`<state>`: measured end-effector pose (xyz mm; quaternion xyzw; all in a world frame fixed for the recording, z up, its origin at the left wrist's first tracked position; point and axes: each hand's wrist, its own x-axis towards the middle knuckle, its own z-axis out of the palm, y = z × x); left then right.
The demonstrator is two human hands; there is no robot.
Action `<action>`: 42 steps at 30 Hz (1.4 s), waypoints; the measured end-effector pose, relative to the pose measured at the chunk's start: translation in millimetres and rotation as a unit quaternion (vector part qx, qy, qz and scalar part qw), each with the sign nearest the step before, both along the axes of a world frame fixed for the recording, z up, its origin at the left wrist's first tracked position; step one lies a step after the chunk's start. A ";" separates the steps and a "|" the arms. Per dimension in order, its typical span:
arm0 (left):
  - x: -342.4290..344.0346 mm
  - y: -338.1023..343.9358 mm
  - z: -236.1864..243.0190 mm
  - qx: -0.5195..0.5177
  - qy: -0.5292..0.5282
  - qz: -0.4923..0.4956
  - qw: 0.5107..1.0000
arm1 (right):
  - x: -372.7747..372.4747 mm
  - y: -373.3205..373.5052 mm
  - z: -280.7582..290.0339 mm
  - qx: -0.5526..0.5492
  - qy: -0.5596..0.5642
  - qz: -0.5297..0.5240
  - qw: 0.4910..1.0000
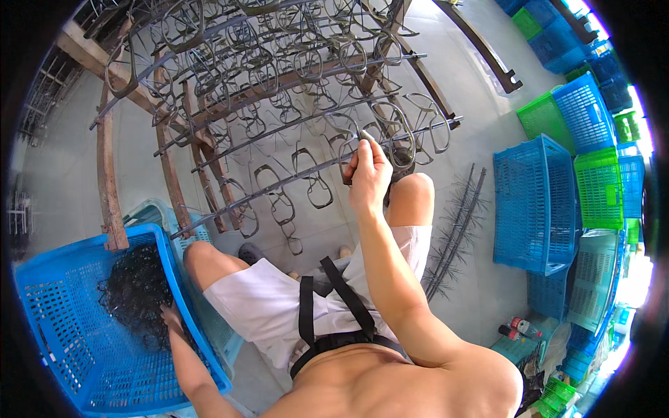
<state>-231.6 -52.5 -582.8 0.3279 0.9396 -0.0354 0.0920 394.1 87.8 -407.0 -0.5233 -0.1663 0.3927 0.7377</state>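
My left hand [171, 318] reaches into a blue plastic basket [63, 334] at the lower left. Its fingers touch the edge of a tangled heap of thin black strands [138, 285]; partly sunk among them, they do not show whether they grip any. Raised in front of me, my right hand [371, 171] is closed, with a small pale tip showing at its fingers. What it holds is too small to name. Right by it runs a dark rod [306, 171] of a rack, from which grey-black looped frames [317, 184] hang.
More rods with hanging loops fill the rack, held by brown rusty uprights [108, 167]. To the right, a bristly rod pair [456, 237] lies on the floor. Blue baskets [533, 202] and green baskets [598, 188] stack along the right side. A pale teal basket [226, 334] stands beside my left leg.
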 end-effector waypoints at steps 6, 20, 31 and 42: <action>0.0 13.8 -46.9 -0.136 -0.046 0.036 0.989 | -18.2 -3.3 -3.5 -0.067 -0.191 0.007 0.979; -7.4 0.4 67.1 0.198 -0.180 -0.008 0.964 | -0.1 -0.4 -5.8 -0.060 -0.130 0.031 0.989; 209.1 7.3 281.0 0.398 -0.126 -0.316 0.852 | -92.9 -61.2 60.0 0.014 -0.541 0.208 0.814; 313.4 27.8 274.9 0.060 -0.713 -0.234 0.658 | -68.0 -72.3 77.8 0.248 -0.630 0.402 0.617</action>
